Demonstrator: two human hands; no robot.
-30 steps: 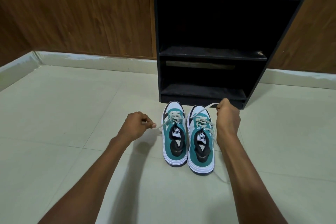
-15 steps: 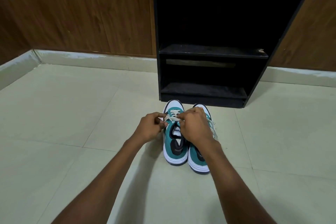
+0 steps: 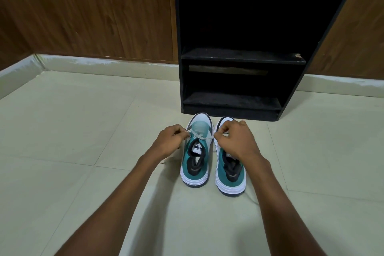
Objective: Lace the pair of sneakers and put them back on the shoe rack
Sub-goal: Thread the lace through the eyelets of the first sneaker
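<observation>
Both hands, left hand (image 3: 170, 139) and right hand (image 3: 234, 139), pinch opposite ends of the lace (image 3: 200, 135) across the left sneaker (image 3: 196, 164); draw both ends outward evenly to seat the knot.

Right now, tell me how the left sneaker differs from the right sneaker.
The left sneaker has its lace pulled taut between both hands; the right sneaker is not being worked. The left sneaker's tongue label shows; the right hand covers most of the right sneaker's. Both are teal and white, toes toward the rack.

Pale tiled floor (image 3: 72, 151), wood-panelled wall (image 3: 93, 10), pale skirting (image 3: 104, 64) along its base
</observation>
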